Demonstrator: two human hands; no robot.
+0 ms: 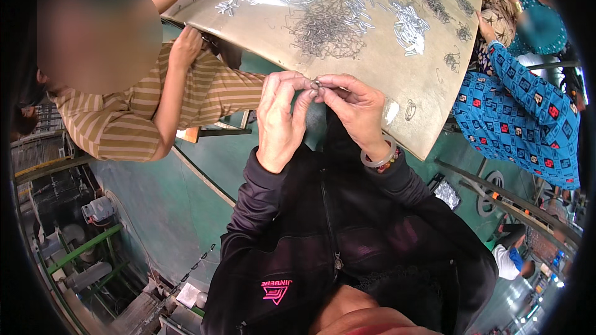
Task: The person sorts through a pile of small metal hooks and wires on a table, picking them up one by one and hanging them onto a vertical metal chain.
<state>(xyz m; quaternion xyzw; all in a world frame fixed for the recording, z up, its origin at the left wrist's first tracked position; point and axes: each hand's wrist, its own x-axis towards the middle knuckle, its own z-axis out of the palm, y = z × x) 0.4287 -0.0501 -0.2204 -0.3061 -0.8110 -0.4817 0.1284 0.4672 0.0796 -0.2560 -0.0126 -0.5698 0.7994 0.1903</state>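
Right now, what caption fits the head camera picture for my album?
Left hand and right hand pinch a small metal piece by a table scattered with metal parts.

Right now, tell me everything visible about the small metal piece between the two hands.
The small metal piece looks grey, with a slight shine. The fingertips of the left hand and right hand pinch it from either side. In this view it shows beside the near edge of the table. Fingers cover much of it, so its full shape and parts cannot be told.
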